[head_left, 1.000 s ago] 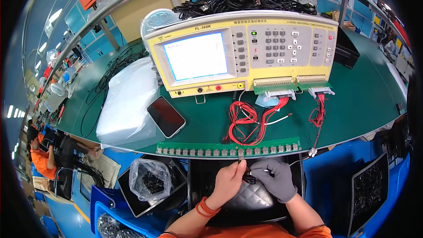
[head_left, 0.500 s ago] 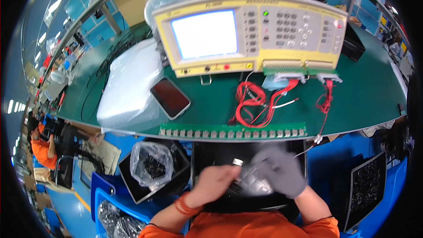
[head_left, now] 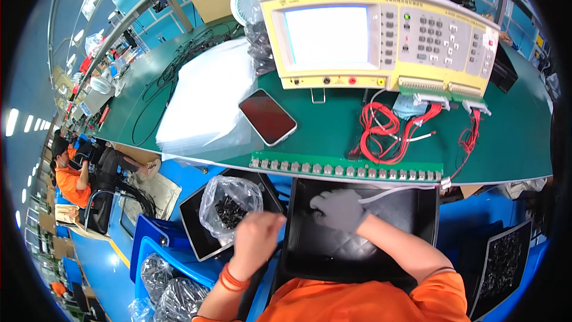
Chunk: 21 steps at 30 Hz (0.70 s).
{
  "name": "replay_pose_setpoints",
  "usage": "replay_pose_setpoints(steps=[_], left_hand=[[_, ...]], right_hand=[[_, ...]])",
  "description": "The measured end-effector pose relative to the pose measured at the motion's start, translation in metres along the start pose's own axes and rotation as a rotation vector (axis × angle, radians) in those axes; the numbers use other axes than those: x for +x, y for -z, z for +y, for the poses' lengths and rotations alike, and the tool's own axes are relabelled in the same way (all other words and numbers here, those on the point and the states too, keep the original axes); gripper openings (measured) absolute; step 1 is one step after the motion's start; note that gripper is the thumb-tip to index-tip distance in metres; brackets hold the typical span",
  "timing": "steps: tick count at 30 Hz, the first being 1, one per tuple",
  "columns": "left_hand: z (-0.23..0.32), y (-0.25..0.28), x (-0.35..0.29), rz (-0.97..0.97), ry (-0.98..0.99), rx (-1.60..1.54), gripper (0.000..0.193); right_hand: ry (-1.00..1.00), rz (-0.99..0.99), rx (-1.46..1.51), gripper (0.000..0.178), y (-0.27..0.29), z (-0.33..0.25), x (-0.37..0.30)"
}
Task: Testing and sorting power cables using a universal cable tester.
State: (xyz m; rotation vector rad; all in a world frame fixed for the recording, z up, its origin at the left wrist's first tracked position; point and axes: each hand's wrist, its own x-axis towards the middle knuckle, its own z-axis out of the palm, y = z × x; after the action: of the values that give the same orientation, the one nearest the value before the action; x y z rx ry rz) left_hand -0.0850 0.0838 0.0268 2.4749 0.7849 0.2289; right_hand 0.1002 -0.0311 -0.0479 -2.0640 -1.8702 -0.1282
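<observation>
My right hand (head_left: pixel 341 211), in a grey glove, is over the black tray (head_left: pixel 290 226) below the bench edge. Its fingers are curled, and a white cable (head_left: pixel 396 189) runs from it to a small white connector (head_left: pixel 445 183) at the edge. My bare left hand (head_left: pixel 257 237) is closed beside a clear plastic bag (head_left: pixel 215 198) that holds small black parts (head_left: pixel 229 210). Whatever its fingers hold, if anything, is hidden. The bag sits in a black box (head_left: pixel 193 220) left of the tray.
On the green bench (head_left: pixel 328 125) stand a yellow tester (head_left: pixel 390 77), red wires (head_left: pixel 381 137), a phone (head_left: pixel 268 117) and white sheets (head_left: pixel 208 92). A connector strip (head_left: pixel 345 170) lines the front edge. Bagged parts (head_left: pixel 182 295) lie lower left; a person (head_left: pixel 74 176) sits far left.
My left hand has moved left, away from my right hand, to the plastic bag; the small metal-ended plug once seen in it no longer shows. My right hand has moved slightly left within the tray.
</observation>
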Motion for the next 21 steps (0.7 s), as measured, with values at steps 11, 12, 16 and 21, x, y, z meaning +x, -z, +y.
replay_pose_setpoints(steps=[11,12,16,21], left_hand=[[0.068,-0.064,0.019,-0.475,0.096,-1.012,0.030],[0.073,-0.067,0.017,-0.257,-0.093,-0.749,0.028],[0.088,-0.074,0.016,0.183,-0.436,-0.253,0.025],[0.085,-0.076,0.022,0.005,-0.057,-0.675,0.021]], right_hand=[[-0.687,0.157,1.141,0.014,0.104,0.005,-0.059],[-0.755,0.171,1.241,0.014,0.104,0.004,-0.061],[-0.826,0.211,1.351,0.014,0.096,0.003,-0.065],[-0.659,0.324,1.204,0.014,0.086,-0.005,-0.072]])
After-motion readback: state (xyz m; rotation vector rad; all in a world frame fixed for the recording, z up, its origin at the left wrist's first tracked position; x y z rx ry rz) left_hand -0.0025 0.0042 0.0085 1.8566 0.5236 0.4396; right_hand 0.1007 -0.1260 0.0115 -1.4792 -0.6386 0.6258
